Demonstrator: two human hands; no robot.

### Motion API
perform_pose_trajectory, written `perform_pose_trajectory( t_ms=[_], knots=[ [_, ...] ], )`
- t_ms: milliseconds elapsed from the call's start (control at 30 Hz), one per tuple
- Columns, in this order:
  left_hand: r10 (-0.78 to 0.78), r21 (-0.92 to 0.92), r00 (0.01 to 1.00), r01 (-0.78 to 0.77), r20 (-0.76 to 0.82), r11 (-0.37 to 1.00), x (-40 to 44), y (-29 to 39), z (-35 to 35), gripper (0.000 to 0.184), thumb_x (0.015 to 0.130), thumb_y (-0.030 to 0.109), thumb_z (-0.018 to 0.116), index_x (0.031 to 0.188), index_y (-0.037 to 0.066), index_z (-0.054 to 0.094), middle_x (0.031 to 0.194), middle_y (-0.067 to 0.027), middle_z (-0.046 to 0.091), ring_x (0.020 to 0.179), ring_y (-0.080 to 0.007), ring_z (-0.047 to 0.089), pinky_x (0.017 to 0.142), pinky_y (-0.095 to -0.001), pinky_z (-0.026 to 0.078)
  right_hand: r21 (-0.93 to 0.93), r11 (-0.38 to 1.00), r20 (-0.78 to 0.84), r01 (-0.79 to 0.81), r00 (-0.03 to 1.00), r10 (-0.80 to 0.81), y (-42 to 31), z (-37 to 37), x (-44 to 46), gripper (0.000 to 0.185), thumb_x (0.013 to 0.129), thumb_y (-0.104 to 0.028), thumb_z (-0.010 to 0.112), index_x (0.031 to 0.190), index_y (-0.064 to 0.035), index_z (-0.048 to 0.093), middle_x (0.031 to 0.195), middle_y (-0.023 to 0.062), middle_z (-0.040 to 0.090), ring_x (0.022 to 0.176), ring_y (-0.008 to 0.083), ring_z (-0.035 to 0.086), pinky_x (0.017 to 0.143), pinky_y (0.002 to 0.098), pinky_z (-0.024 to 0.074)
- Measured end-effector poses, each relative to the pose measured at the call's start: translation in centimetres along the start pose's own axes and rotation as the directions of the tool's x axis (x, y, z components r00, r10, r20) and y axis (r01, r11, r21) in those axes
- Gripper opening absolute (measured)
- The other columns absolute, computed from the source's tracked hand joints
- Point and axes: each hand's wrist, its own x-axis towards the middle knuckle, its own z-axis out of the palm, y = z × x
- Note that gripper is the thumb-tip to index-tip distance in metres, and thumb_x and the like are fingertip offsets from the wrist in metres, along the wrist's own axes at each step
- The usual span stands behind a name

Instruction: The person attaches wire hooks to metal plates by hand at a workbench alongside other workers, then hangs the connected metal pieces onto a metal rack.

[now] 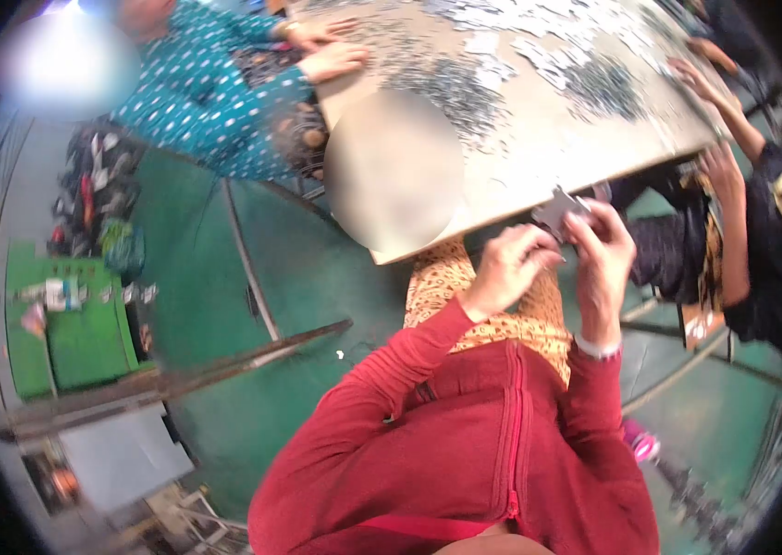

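A small, flat grey metal piece [557,211] with a notched, irregular outline is held up just off the near edge of the table. My right hand [605,254] pinches it between thumb and fingers. The fingers of my left hand [509,268] are closed at its lower left edge and seem to grip it too, with their tips partly hidden. Both hands are in front of my lap, close together.
The pale table [520,190] bears heaps of small grey metal pieces [603,88] and lighter flat pieces [548,65]. A person in a dotted teal top [215,92] sits at the left; people in dark clothes sit at the right. A metal bar [252,347] crosses the green floor.
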Motion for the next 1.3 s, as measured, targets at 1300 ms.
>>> perform_pose_trajectory(
  t_ms=[1300],
  knots=[
    [-0.345,-0.401,0.924,0.383,0.167,0.832,7.3,0.3,-7.2,0.014,0.084,0.007,0.063,0.091,-0.004,0.061,0.079,-0.0039,0.062,0.073,-0.0079,0.057,0.064,-0.0218,0.048,-0.209,0.977,0.100,0.035,0.995,-0.014,0.6,-2.1,-1.0,0.012,0.072,0.001,0.071,0.080,-0.0003,0.063,0.074,0.0008,0.061,0.068,0.0063,0.055,0.062,0.0193,0.0453]
  ],
)
